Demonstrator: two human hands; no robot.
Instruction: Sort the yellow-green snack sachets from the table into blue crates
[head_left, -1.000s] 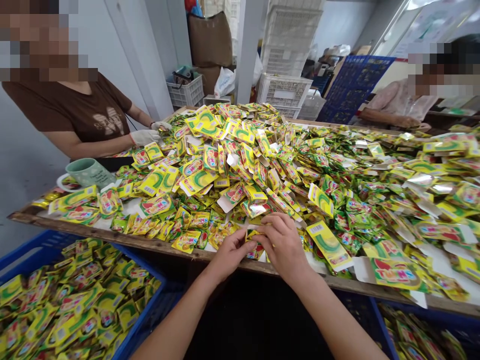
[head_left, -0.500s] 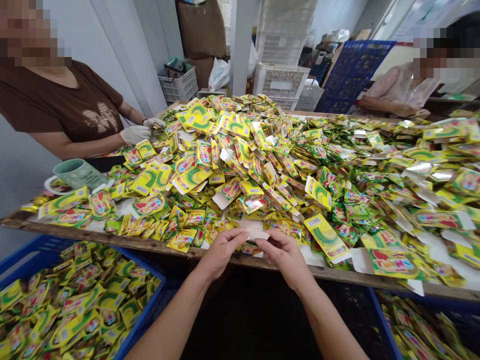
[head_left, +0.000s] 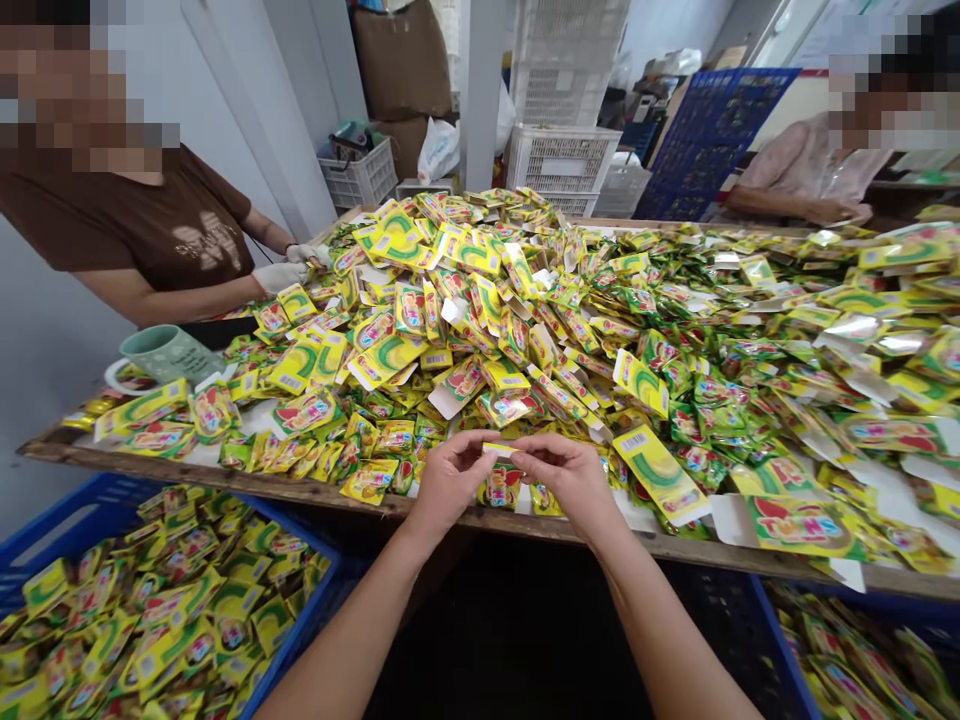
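Observation:
Just above the table's front edge, a small yellow carton (head_left: pixel 501 451) is pinched between both hands, its narrow edge facing me. My left hand (head_left: pixel 452 482) grips it at the left end with thumb and fingers, and my right hand (head_left: pixel 562 478) at the right end. Most of the carton is hidden by the fingers. Below it lies a green sachet with red print (head_left: pixel 500 487). Beyond the hands rises a large heap of yellow-green cartons (head_left: pixel 457 250), some with white end flaps out. Loose green sachets (head_left: pixel 697 440) lie among them.
Blue crates hold cartons below the edge at left (head_left: pixel 319 600) and right (head_left: pixel 780 650). A green mug (head_left: pixel 169 352) stands at the table's left. A gloved co-worker's hand (head_left: pixel 281 277) is behind it; another person (head_left: pixel 802 185) sits far right. White crates (head_left: pixel 562 165) are stacked behind.
Both hands have lifted slightly. The carton's end showed a white flap before; now a yellow edge faces me. The view has shifted a little, and the left co-worker's hands have moved.

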